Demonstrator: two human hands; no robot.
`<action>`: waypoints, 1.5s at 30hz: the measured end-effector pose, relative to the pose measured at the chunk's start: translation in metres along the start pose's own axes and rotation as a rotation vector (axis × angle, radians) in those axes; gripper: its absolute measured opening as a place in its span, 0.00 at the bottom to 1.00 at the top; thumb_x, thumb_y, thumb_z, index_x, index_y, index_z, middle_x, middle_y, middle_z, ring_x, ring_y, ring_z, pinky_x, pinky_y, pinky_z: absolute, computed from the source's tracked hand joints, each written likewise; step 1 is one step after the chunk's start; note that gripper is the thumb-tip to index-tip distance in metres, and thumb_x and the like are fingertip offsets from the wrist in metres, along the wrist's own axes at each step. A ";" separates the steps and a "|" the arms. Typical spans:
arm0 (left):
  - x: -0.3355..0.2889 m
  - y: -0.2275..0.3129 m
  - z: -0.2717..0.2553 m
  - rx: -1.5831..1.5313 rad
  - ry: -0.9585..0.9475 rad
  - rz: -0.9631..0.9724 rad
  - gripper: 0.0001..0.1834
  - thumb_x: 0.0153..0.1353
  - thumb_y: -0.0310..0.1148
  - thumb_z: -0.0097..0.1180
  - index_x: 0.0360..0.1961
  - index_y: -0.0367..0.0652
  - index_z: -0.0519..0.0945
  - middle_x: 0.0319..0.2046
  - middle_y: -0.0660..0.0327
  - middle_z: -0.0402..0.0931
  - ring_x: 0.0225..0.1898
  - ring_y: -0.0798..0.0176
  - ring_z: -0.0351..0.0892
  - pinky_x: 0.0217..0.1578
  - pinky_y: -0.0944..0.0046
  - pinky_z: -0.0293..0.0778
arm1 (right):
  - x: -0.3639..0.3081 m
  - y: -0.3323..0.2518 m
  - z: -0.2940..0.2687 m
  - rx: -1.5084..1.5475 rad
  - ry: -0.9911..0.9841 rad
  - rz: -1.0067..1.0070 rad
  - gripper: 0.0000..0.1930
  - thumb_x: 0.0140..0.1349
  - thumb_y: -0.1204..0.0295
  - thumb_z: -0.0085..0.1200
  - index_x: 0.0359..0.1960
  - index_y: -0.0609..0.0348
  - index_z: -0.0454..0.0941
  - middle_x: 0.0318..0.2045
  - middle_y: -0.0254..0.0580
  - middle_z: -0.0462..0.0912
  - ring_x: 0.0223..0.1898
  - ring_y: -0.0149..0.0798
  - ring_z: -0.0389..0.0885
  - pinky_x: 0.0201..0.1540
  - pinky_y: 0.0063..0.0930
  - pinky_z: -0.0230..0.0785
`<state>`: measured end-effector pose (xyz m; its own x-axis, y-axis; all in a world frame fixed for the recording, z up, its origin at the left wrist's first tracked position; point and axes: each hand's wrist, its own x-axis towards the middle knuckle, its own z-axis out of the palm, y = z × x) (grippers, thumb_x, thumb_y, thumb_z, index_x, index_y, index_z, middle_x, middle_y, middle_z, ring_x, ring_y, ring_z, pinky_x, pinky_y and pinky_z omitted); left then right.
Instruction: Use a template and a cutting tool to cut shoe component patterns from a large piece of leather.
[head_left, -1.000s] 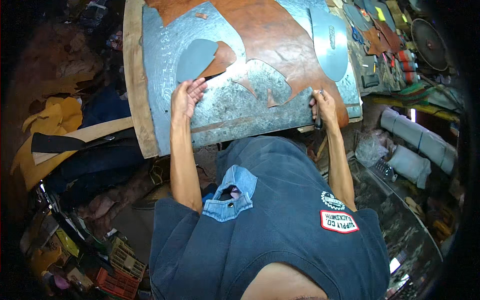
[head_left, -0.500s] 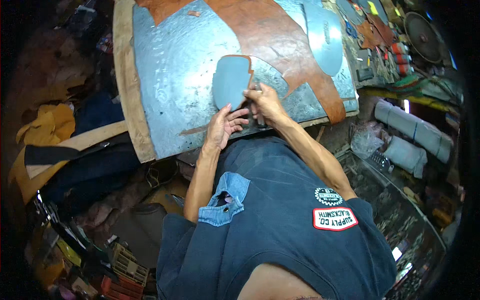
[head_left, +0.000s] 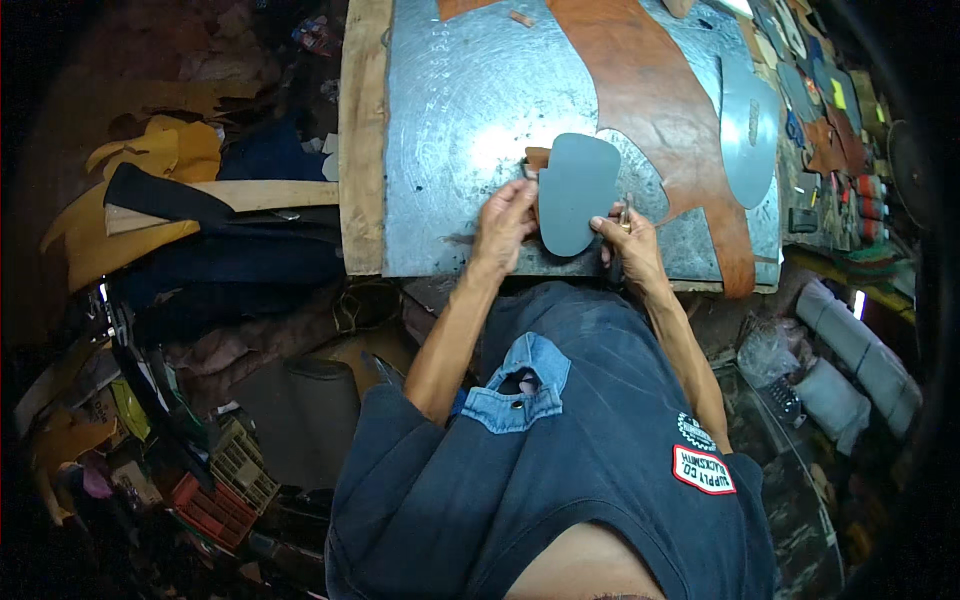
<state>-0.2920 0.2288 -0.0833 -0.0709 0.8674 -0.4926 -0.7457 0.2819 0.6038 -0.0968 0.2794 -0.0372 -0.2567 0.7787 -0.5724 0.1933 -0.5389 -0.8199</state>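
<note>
A smooth grey rounded template [head_left: 580,195] is held above the metal-topped bench, with brown leather [head_left: 538,158] showing behind its upper left edge. My left hand [head_left: 503,228] is closed at the left side, pinching the leather edge against the template. At the template's lower right edge, the thumb of my right hand [head_left: 632,248] presses on its face. That same hand is closed around a slim dark-handled tool [head_left: 625,215] with a brass-coloured part near the fingers. The tool's tip is too small to make out.
A large cut brown hide [head_left: 640,110] lies across the metal sheet [head_left: 450,120]. Another grey template [head_left: 748,130] rests on its right side. A wooden board [head_left: 362,140] edges the bench at left. Thread spools [head_left: 868,208] and leather scraps stand at far right.
The template has turned, so its leather edge now shows at left instead of right. My left hand has gone from spread fingers to a pinch. The whole view has shifted.
</note>
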 end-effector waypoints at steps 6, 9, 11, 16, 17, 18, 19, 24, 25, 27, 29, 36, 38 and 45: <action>0.000 0.066 -0.058 0.309 0.228 0.187 0.16 0.64 0.39 0.60 0.49 0.44 0.78 0.41 0.66 0.80 0.39 0.72 0.78 0.40 0.67 0.73 | -0.007 0.001 -0.032 0.141 -0.029 -0.062 0.07 0.61 0.74 0.58 0.37 0.63 0.74 0.19 0.32 0.74 0.16 0.25 0.72 0.19 0.19 0.64; -0.021 0.112 -0.065 0.761 0.457 0.263 0.25 0.65 0.38 0.58 0.59 0.35 0.71 0.50 0.56 0.78 0.48 0.63 0.78 0.49 0.64 0.73 | -0.028 -0.002 -0.066 0.104 0.050 -0.079 0.07 0.62 0.72 0.58 0.36 0.61 0.74 0.19 0.33 0.74 0.17 0.26 0.72 0.20 0.20 0.65; -0.014 0.109 -0.103 1.014 0.703 0.589 0.29 0.65 0.38 0.58 0.62 0.31 0.67 0.56 0.48 0.75 0.55 0.57 0.76 0.56 0.61 0.70 | -0.043 0.003 -0.094 0.127 0.158 -0.081 0.08 0.62 0.70 0.58 0.36 0.61 0.74 0.19 0.33 0.74 0.17 0.26 0.72 0.20 0.20 0.66; 0.049 0.096 -0.009 1.311 0.368 0.404 0.30 0.62 0.37 0.60 0.61 0.31 0.69 0.58 0.41 0.72 0.62 0.47 0.69 0.61 0.53 0.65 | -0.088 0.042 -0.180 0.243 0.616 -0.098 0.10 0.60 0.69 0.61 0.37 0.60 0.74 0.20 0.31 0.73 0.19 0.26 0.73 0.20 0.18 0.66; 0.076 0.069 0.007 1.588 0.502 0.623 0.33 0.60 0.41 0.61 0.62 0.31 0.68 0.58 0.38 0.69 0.63 0.38 0.65 0.62 0.50 0.62 | -0.093 0.048 -0.196 0.237 0.696 -0.101 0.10 0.60 0.70 0.61 0.37 0.59 0.74 0.20 0.31 0.73 0.20 0.26 0.73 0.20 0.18 0.66; 0.102 0.060 0.024 1.603 0.321 0.659 0.37 0.59 0.46 0.61 0.63 0.32 0.66 0.60 0.38 0.66 0.66 0.34 0.58 0.66 0.47 0.56 | -0.097 0.056 -0.214 0.235 0.778 -0.098 0.09 0.60 0.70 0.61 0.37 0.58 0.73 0.21 0.30 0.73 0.21 0.25 0.73 0.19 0.19 0.67; 0.131 0.042 0.038 1.677 0.269 0.711 0.40 0.58 0.49 0.60 0.65 0.33 0.64 0.62 0.36 0.64 0.68 0.32 0.52 0.67 0.42 0.49 | -0.098 0.066 -0.232 0.243 0.829 -0.114 0.09 0.60 0.70 0.61 0.36 0.57 0.72 0.22 0.30 0.72 0.22 0.25 0.73 0.19 0.19 0.66; 0.200 -0.005 0.135 1.724 0.286 0.541 0.43 0.60 0.50 0.58 0.68 0.34 0.58 0.66 0.34 0.56 0.69 0.30 0.47 0.68 0.40 0.45 | -0.111 0.094 -0.277 0.268 0.878 -0.025 0.10 0.62 0.70 0.59 0.33 0.50 0.67 0.26 0.30 0.73 0.24 0.26 0.75 0.20 0.21 0.68; 0.211 -0.011 0.138 1.606 0.344 0.560 0.43 0.60 0.50 0.59 0.68 0.34 0.58 0.66 0.34 0.56 0.70 0.30 0.46 0.68 0.39 0.43 | -0.112 0.097 -0.278 0.270 0.866 -0.022 0.10 0.62 0.70 0.59 0.33 0.50 0.67 0.26 0.30 0.73 0.24 0.26 0.75 0.20 0.21 0.68; 0.223 -0.009 0.140 1.298 0.286 0.597 0.42 0.61 0.47 0.58 0.68 0.34 0.57 0.66 0.35 0.56 0.70 0.33 0.48 0.69 0.43 0.45 | -0.113 0.104 -0.277 0.376 0.790 -0.001 0.10 0.62 0.71 0.59 0.33 0.50 0.67 0.26 0.30 0.73 0.24 0.26 0.75 0.20 0.21 0.69; 0.230 -0.005 0.138 0.885 0.278 0.632 0.37 0.64 0.41 0.57 0.68 0.32 0.58 0.65 0.39 0.61 0.69 0.42 0.56 0.67 0.52 0.53 | -0.109 0.105 -0.275 0.387 0.728 -0.002 0.10 0.62 0.70 0.59 0.33 0.49 0.67 0.26 0.30 0.74 0.23 0.26 0.76 0.21 0.21 0.70; 0.262 0.083 0.066 1.560 0.512 0.960 0.23 0.60 0.35 0.59 0.54 0.37 0.76 0.57 0.43 0.71 0.58 0.43 0.71 0.60 0.51 0.65 | -0.093 0.098 -0.277 0.411 0.672 0.038 0.10 0.61 0.71 0.59 0.32 0.50 0.67 0.20 0.30 0.70 0.19 0.28 0.74 0.19 0.22 0.69; 0.271 0.102 0.054 1.825 0.510 0.974 0.19 0.58 0.35 0.59 0.49 0.38 0.80 0.53 0.44 0.75 0.53 0.43 0.75 0.56 0.51 0.69 | -0.094 0.098 -0.276 0.397 0.678 0.038 0.10 0.61 0.71 0.59 0.33 0.50 0.67 0.20 0.30 0.70 0.19 0.28 0.74 0.19 0.22 0.69; 0.302 0.129 0.022 2.115 0.182 1.030 0.10 0.59 0.34 0.52 0.29 0.41 0.82 0.31 0.47 0.80 0.35 0.42 0.80 0.37 0.46 0.76 | -0.092 0.085 -0.270 0.374 0.622 0.082 0.13 0.61 0.69 0.59 0.44 0.60 0.74 0.26 0.29 0.72 0.24 0.26 0.71 0.24 0.21 0.66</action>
<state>-0.3949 0.5358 -0.1402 0.0424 0.9481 0.3151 0.9915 -0.0787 0.1034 0.1992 0.2488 -0.0510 0.3519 0.7097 -0.6104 -0.1761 -0.5902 -0.7878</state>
